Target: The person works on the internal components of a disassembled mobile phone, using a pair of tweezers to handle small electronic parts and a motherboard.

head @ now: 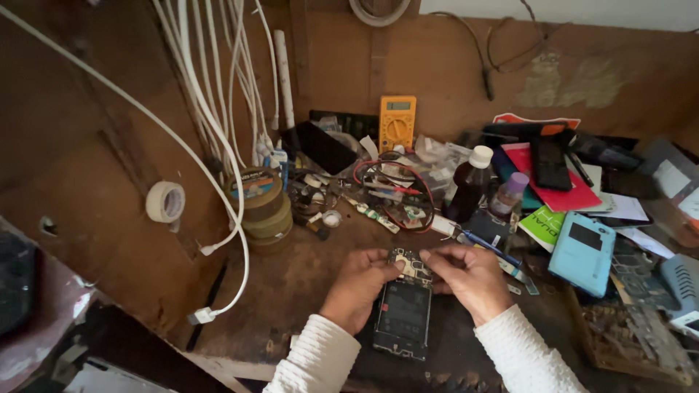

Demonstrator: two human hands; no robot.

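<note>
An opened phone (404, 313) lies back-up on the dark wooden bench, its black battery and circuit board bare. My left hand (358, 285) grips the phone's upper left corner, thumb on the board. My right hand (470, 280) rests at the upper right corner, its fingertips pinched over the board's top edge (413, 262). Both arms wear white ribbed sleeves. Whether the right fingers hold a small part is hidden.
A yellow multimeter (397, 121) leans on the back wall above a tangle of red and black leads (393, 191). Stacked tape rolls (262, 207) stand left; a dark bottle (470, 183), a small purple-capped bottle (507, 193) and a light blue case (582, 252) crowd the right. White cables (218, 131) hang left.
</note>
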